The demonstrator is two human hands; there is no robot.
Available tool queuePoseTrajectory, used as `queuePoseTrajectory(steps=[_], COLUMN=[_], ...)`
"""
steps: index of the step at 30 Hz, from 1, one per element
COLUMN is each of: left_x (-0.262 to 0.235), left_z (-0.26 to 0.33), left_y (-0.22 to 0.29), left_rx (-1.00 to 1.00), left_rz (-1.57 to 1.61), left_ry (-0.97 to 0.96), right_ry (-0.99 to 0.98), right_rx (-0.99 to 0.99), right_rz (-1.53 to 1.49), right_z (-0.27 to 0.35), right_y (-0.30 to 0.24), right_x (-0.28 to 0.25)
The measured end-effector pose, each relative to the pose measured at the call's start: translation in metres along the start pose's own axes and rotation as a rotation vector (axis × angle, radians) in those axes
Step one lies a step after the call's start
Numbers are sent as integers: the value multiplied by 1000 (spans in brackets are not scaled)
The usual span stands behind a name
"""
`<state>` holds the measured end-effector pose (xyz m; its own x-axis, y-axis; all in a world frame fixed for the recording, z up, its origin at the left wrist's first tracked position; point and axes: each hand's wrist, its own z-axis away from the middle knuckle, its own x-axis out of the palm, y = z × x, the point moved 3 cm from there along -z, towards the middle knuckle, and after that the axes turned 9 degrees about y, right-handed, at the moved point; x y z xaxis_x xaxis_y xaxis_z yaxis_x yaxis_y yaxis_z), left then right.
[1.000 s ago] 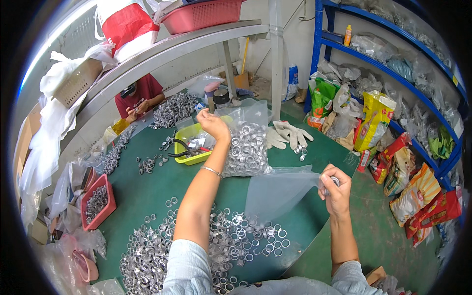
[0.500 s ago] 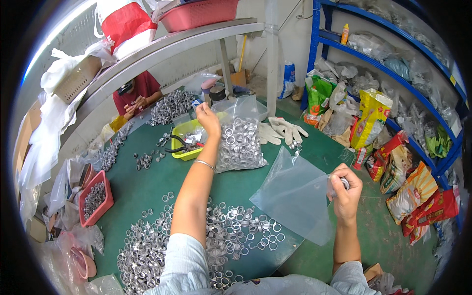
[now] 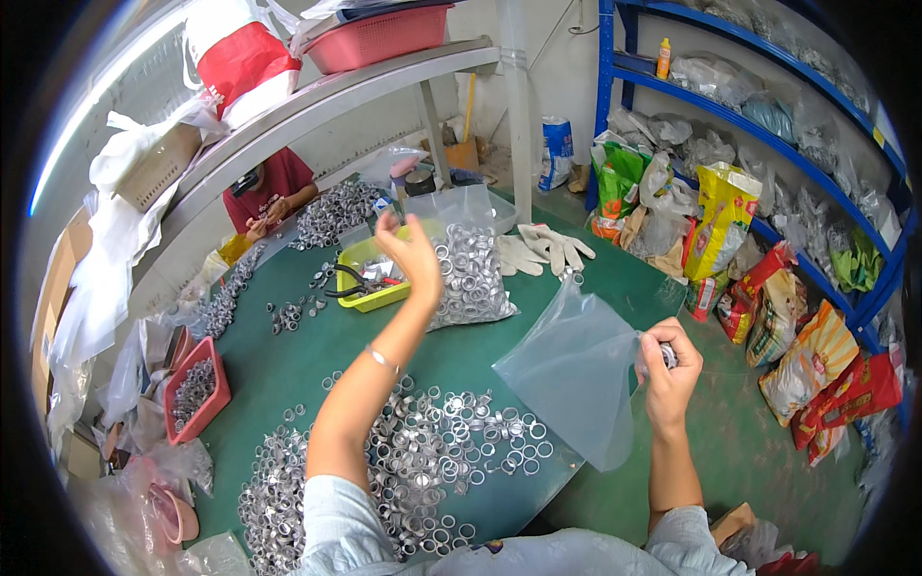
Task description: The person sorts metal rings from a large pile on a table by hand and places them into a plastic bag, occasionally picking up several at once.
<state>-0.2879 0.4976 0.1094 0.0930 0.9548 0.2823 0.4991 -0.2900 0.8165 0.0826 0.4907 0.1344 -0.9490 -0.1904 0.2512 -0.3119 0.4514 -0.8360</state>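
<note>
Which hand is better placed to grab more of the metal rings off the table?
The left hand, probably. It is raised open and empty over the green table, with the loose rings below that arm. The right hand is off the table's edge, pinching the corner of the clear plastic bag.

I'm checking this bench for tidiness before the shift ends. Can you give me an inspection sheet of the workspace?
Surface: green table, largely covered with parts.
Job's things: empty clear plastic bag, pinched at its mouth by the right hand; loose metal rings heaped at the near edge; a filled bag of rings further back.
Clutter: yellow tray holding pliers, red tray of small parts, white work gloves, more ring piles at the far side.
Hands: left hand raised in the air, holding nothing that can be seen; right hand's fingers closed on the bag.
Cables: nothing seen.
Surroundings: another person in a red top working opposite; blue shelving with bagged goods; grey overhead shelf.
</note>
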Motion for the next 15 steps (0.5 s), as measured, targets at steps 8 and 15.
queuePoseTrajectory(steps=[8,15], left_x=[-74,-80], left_z=[169,166], left_y=[183,184], left_rx=[94,169], left_rz=[49,-3], left_ry=[-951,-871], right_ry=[-42,-7], right_rx=[-247,-369], right_rz=[52,-22], right_z=[-4,-21], right_y=[-16,-15], right_x=[39,38])
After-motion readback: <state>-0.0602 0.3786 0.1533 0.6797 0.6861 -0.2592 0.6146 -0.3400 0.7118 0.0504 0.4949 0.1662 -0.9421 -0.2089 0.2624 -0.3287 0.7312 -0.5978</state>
